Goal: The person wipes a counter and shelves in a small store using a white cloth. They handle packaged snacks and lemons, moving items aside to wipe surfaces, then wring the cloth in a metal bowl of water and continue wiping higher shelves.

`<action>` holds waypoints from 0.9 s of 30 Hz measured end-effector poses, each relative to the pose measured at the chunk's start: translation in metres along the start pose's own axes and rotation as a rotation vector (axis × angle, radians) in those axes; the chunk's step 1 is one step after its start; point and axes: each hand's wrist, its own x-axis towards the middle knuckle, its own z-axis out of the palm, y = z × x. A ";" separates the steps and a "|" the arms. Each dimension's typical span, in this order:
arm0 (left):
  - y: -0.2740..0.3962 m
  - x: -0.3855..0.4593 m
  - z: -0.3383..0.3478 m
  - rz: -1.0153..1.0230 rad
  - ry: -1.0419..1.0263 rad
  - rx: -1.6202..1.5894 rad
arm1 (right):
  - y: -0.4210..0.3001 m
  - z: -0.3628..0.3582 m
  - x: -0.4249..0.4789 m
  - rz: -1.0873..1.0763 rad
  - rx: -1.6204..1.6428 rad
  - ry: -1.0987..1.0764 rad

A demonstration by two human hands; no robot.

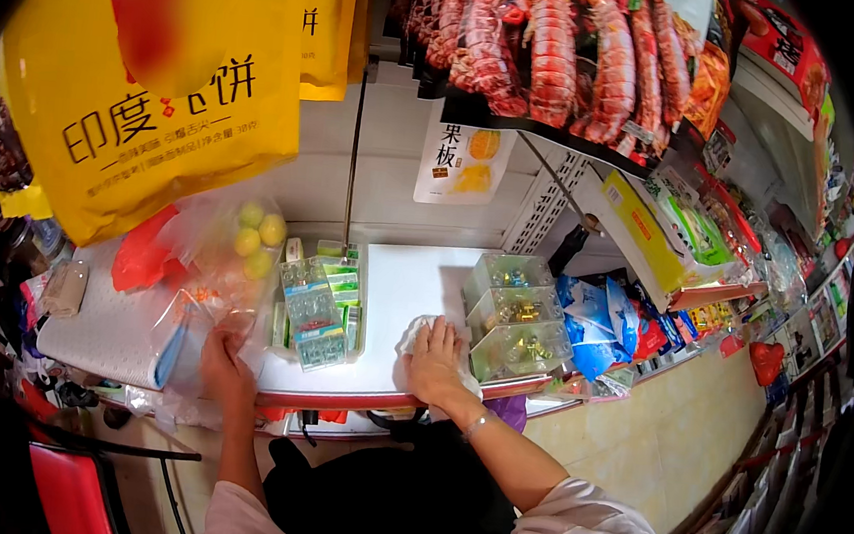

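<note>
My right hand [435, 359] lies palm down on a crumpled white cloth [417, 332], pressing it on the white shelf [411, 281]. Beside that hand, to the right, stand tiered transparent boxes [516, 323] with small shiny pieces inside. My left hand [229, 368] is at the shelf's front edge, its fingers pinched on a transparent plastic bag [201, 313] with red print. Round yellow-green things [258, 242] show in the plastic above it. Between my hands, a transparent compartment case [313, 314] leans over a plastic bin [355, 340] of green-and-white packs.
Large yellow snack bags [177, 194] and packs with a sausage-like picture [549, 58] hang overhead. A metal rod [354, 163] stands behind the bin. Blue packets [592, 325] fill the right side. A white textured mat [103, 324] lies at left, above a red chair [70, 495].
</note>
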 end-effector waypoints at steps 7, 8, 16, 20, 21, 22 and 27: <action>-0.007 -0.002 0.000 0.019 0.024 0.149 | -0.020 0.009 0.079 0.135 -0.075 0.288; -0.005 -0.001 0.000 0.017 0.026 0.131 | -0.016 0.010 0.095 0.165 -0.083 0.310; -0.008 -0.003 0.002 -0.009 0.029 0.150 | -0.001 0.019 0.173 0.195 -0.026 0.341; -0.010 -0.003 0.005 0.072 0.047 0.053 | -0.005 0.022 0.185 0.015 0.094 0.369; -0.008 0.000 0.005 0.069 0.042 0.020 | -0.008 0.020 0.183 -0.036 0.106 0.393; -0.006 0.000 0.004 0.067 0.036 -0.014 | -0.009 0.019 0.181 -0.086 0.118 0.418; -0.007 -0.007 0.003 -0.018 0.031 0.101 | -0.001 0.019 0.172 -0.375 0.133 0.326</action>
